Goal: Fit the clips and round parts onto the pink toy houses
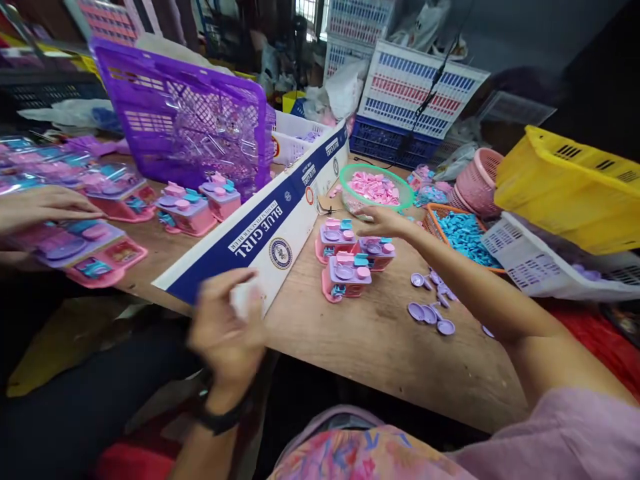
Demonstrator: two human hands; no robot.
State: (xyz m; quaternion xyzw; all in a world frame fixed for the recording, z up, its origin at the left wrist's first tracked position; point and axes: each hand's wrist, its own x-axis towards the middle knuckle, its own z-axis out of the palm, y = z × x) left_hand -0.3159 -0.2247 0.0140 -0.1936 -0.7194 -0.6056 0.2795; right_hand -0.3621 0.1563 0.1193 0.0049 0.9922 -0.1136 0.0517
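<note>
My left hand (227, 327) is raised near the table's front edge, blurred, with fingers curled round something small and pale that I cannot make out. My right hand (383, 222) reaches far across the table, fingers bent, touching the top of a pink and purple toy kitchen set (376, 252). Two more such sets (336, 240) (347, 275) stand beside it. Just beyond my right hand sits a green-rimmed bowl (350, 175) of pink pieces. Several small purple toy pans (431, 313) lie loose under my right forearm.
A blue and white cardboard divider (270, 227) splits the table. Left of it, another person's hand (43, 207) rests on more toy sets (80, 247). A purple basket (185, 120), an orange tray of blue pieces (463, 235), a white tray (545, 267) and a yellow crate (575, 187) stand around.
</note>
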